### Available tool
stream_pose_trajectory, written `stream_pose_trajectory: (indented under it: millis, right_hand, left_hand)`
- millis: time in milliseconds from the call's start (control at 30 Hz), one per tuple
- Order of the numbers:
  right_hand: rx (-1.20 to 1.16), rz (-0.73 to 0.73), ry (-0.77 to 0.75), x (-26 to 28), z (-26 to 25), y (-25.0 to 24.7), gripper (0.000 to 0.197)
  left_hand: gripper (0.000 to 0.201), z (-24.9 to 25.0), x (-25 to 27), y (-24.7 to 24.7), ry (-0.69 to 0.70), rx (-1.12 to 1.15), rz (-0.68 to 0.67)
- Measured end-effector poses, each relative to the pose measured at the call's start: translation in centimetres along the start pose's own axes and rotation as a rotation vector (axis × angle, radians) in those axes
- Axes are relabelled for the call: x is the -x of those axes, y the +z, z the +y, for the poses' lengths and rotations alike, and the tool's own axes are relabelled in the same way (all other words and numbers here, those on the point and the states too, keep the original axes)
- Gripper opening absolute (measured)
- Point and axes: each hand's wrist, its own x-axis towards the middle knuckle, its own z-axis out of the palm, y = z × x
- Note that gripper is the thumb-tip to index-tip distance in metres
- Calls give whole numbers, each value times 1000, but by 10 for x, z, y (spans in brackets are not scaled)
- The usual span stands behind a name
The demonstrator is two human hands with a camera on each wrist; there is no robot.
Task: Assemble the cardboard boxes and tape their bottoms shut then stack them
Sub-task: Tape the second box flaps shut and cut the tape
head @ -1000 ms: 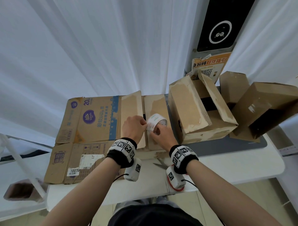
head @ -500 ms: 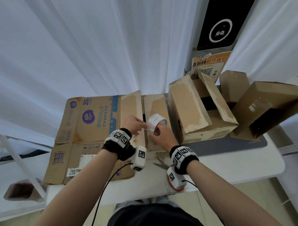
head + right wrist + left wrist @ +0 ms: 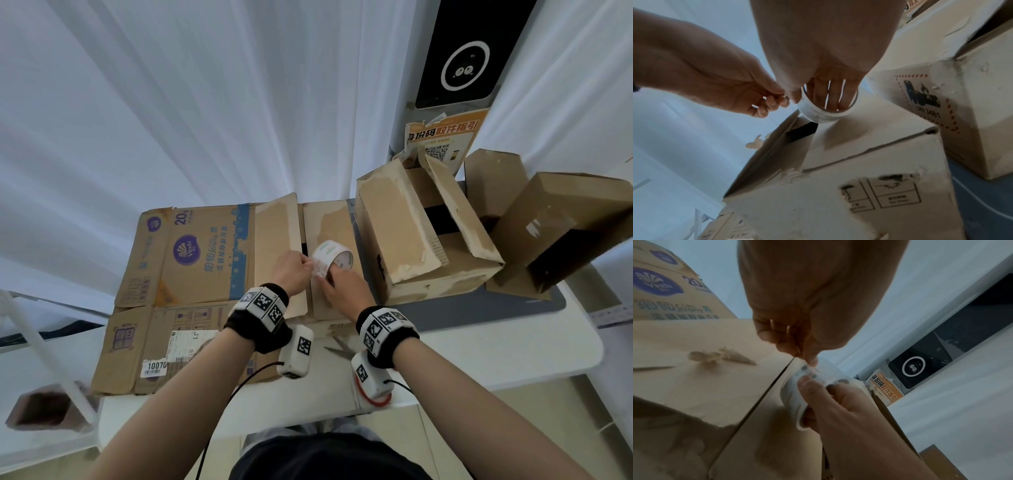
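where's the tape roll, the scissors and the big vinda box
tape roll [image 3: 334, 255]: head view, printed outer band.
scissors [image 3: 337, 350]: head view, blades on the table.
big vinda box [image 3: 191, 253]: head view, printed top panel.

A large printed cardboard box [image 3: 191, 274] lies on the bench with two plain flaps closed on top. A white tape roll [image 3: 331, 257] stands on edge over their seam. At 3 o'clock sits a worn open-flapped box [image 3: 411, 246].

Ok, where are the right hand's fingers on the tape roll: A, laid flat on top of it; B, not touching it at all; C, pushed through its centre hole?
C: in the right wrist view the right hand's fingers pass through the core of the tape roll, while the left hand pinches the tape's free end.
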Motion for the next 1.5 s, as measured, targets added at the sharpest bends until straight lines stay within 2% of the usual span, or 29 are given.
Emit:
stream_pose_trajectory:
  millis: [200,333,533,633,800,900,1000,1133,1333,1433,1500]
  right_hand:
    - [9,1,-4,1,2,-6,45]
    - [-6,-9,-9,3,1,-8,46]
    - [-53,14,-15,0,2,-7,39]
    - [-52,9,-18,-2,7,-5,38]
    - [-111,10,21,-7,8,-4,37]
    - [-165,33,29,-9,6,-8,40]
    - [-300,74,11,-11,1,-13,42]
    - [-439,131,-48,-17,-11,-23,39]
    - [-598,77,-131,-30,-37,-36,34]
    - [-665,8,-110,-39,-36,-30,29]
    - [-713,-37,-86,-44,-30,-19,44]
  left_hand:
    - [12,-6,-5,3,115,48,36]
    - [7,-15,-6,-2,257,91,10]
    - [9,-19,-7,-9,362,220,-36]
    - [10,-24,-5,-9,364,350,-107]
    - [10,-30,-1,-3,269,768,-166]
    - [8,-27,0,0,258,927,-151]
    - [11,-20,-3,-7,246,920,-66]
    - [4,-10,-7,-29,274,853,-35]
    - [27,-2,-17,-75,352,744,17]
    - [15,-2,-21,-82,352,613,65]
    - [6,-3,-24,-81,365,544,86]
